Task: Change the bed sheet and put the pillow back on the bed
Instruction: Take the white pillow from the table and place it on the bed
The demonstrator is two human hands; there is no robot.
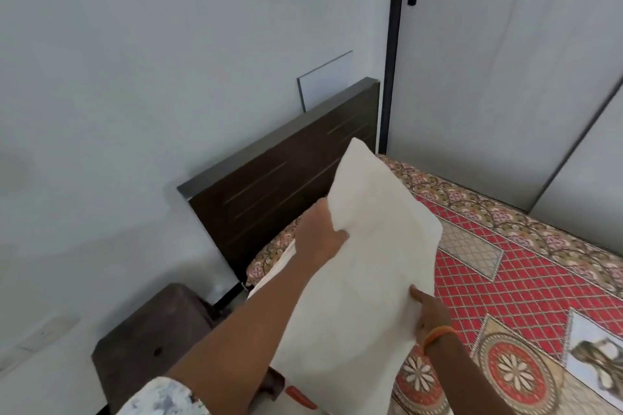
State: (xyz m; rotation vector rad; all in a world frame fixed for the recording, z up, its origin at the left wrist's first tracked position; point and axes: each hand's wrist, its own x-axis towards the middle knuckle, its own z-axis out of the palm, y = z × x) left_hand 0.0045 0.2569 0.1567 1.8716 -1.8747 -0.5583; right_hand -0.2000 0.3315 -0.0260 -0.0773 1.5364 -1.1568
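Note:
A plain white pillow [367, 266] is held up in the air over the near corner of the bed, its long side tilted toward the headboard. My left hand [318, 232] grips its left edge, thumb on the front face. My right hand [429, 308] holds its lower right edge; an orange band circles that wrist. A red patterned bed sheet [526, 283] with floral borders covers the mattress to the right of and behind the pillow.
A dark wooden headboard [279, 175] stands against the pale wall. A dark brown stool [151, 337] sits at the lower left beside the bed. Grey wardrobe doors [499, 77] run along the bed's far side. A white board [325, 79] leans behind the headboard.

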